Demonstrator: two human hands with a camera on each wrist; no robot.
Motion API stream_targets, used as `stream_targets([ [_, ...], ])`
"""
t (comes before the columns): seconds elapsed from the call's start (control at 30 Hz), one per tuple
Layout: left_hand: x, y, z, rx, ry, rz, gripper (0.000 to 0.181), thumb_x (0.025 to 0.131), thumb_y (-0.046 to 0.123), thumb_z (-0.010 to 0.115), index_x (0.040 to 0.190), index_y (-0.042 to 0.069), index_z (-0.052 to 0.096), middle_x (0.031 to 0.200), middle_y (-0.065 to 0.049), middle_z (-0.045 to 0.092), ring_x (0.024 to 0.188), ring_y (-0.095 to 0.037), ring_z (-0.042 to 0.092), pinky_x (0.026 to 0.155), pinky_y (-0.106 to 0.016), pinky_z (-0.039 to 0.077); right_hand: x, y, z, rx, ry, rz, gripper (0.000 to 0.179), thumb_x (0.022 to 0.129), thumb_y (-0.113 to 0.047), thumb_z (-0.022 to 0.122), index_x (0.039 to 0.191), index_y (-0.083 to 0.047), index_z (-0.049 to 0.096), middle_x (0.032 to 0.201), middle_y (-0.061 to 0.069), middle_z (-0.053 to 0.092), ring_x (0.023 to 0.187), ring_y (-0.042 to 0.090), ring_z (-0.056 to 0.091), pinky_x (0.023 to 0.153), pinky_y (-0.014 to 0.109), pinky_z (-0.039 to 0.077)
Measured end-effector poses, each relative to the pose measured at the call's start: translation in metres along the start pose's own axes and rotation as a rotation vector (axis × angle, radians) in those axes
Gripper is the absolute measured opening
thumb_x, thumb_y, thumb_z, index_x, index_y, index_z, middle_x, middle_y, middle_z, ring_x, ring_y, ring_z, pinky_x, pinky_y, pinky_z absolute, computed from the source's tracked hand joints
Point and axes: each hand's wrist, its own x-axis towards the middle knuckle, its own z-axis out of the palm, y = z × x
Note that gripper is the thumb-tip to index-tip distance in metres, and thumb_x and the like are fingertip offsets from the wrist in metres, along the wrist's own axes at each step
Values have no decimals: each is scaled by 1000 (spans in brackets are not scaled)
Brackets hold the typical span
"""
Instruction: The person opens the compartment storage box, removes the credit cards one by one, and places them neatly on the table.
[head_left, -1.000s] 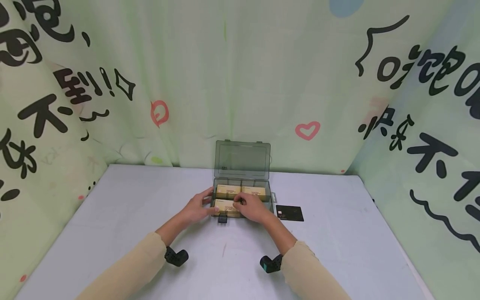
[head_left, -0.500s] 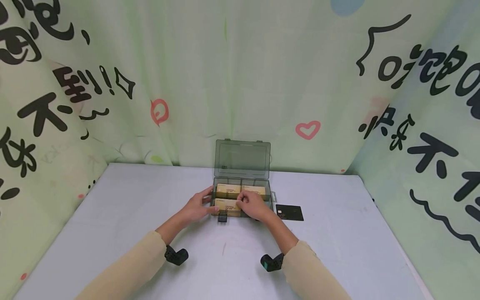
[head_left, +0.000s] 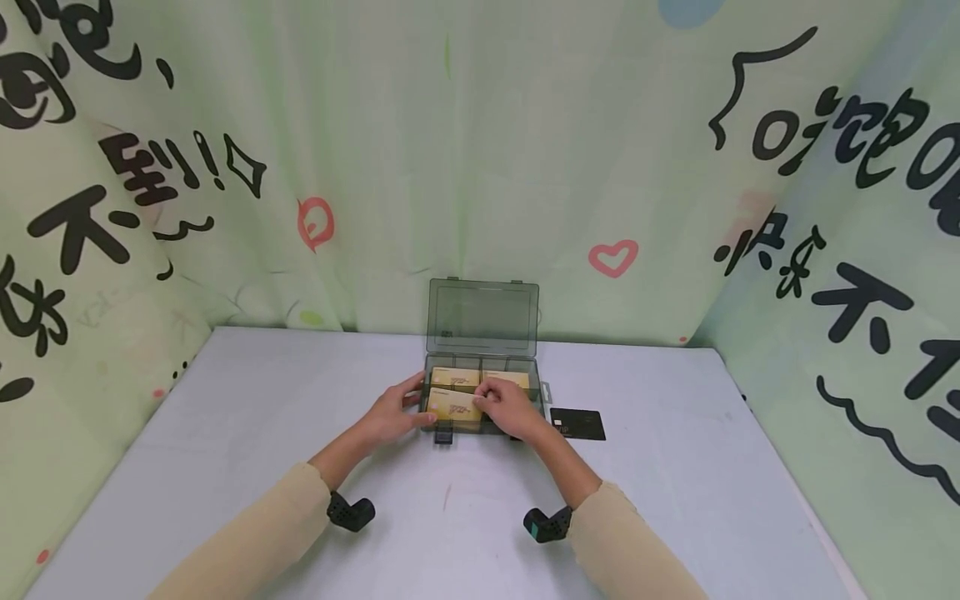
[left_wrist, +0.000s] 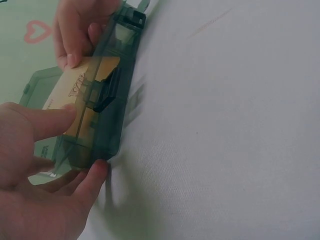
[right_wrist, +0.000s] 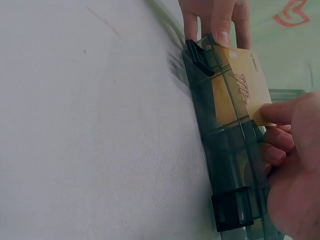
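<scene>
A translucent grey-green plastic box (head_left: 530, 412) with compartments stands with its hinged lid (head_left: 483, 317) raised. My left hand (head_left: 390, 415) holds its front left corner; in the left wrist view the thumb lies against a gold card and other fingers touch the outside. My right hand (head_left: 507, 410) pinches that gold VIP card (right_wrist: 255, 80) by its right edge, thumb in front and curled fingers behind. The card leans in the front left compartment, its upper part above the wall. More gold cards (head_left: 453, 377) sit in the back left compartment, others (head_left: 507, 379) in the back right one.
A black card (head_left: 577, 423) lies on the white table (head_left: 660, 500) just right of the box. Two dark latches hang at the box's front, one of them the left latch (head_left: 444, 436). A printed curtain (head_left: 465, 167) rises behind the table.
The right hand has come up slightly to the right edge of the front gold card. That card now stands higher and shows more of its face. My left hand stays at the box corner.
</scene>
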Motion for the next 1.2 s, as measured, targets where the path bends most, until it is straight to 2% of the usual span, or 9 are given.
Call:
stream_targets([
  [0.23, 1, 0, 1, -8, 5, -28, 81, 87, 13, 71, 154, 20, 25, 155, -12, 36, 141, -34, 38, 113, -51, 35, -2, -1, -1, 63, 34, 3, 9, 96, -15, 58, 93, -7, 63, 67, -2, 41, 65, 14, 40, 62, 27, 36],
  [0.43, 2, 0, 2, -8, 1, -35, 82, 87, 14, 71, 154, 20, 26, 155, -11, 36, 141, -34, 38, 113, -51, 37, -3, 0, -4, 103, 79, 11, 9, 96, -15, 58, 92, -8, 62, 81, 2, 54, 73, 15, 46, 62, 26, 38],
  [0.7, 1, -1, 1, -13, -3, -26, 82, 87, 14, 71, 155, 19, 25, 155, -12, 35, 141, -35, 38, 112, -52, 37, -8, -6, -11, 171, 68, 24, 10, 98, -17, 56, 95, -7, 59, 97, 9, 63, 80, 18, 59, 69, 29, 50],
  [0.83, 0, -1, 1, -17, -8, -20, 81, 88, 14, 71, 155, 19, 24, 155, -13, 35, 141, -35, 38, 112, -52, 37, -11, -8, -17, 221, 75, 27, 11, 100, -18, 53, 100, -7, 56, 107, 14, 63, 78, 19, 65, 75, 35, 55],
  [1.0, -1, 0, 0, -20, -8, -21, 81, 88, 14, 70, 155, 19, 25, 156, -12, 34, 141, -35, 37, 112, -52, 37, -15, -5, -24, 212, 101, 30, 14, 102, -22, 49, 106, -10, 53, 116, 15, 64, 74, 19, 70, 72, 30, 54],
  [1.07, -2, 0, 0, -19, -10, -17, 80, 88, 14, 70, 155, 19, 25, 156, -12, 34, 141, -35, 37, 112, -52, 37, -16, -3, -27, 209, 108, 25, 14, 102, -22, 48, 108, -10, 52, 117, 15, 63, 74, 20, 71, 71, 29, 54],
  [1.2, -3, 0, 0, -18, -17, -10, 80, 89, 14, 69, 155, 18, 24, 157, -13, 32, 142, -35, 36, 111, -52, 38, -19, -1, -32, 212, 114, 30, 12, 101, -16, 50, 112, -10, 51, 112, 16, 62, 75, 20, 70, 75, 35, 56],
])
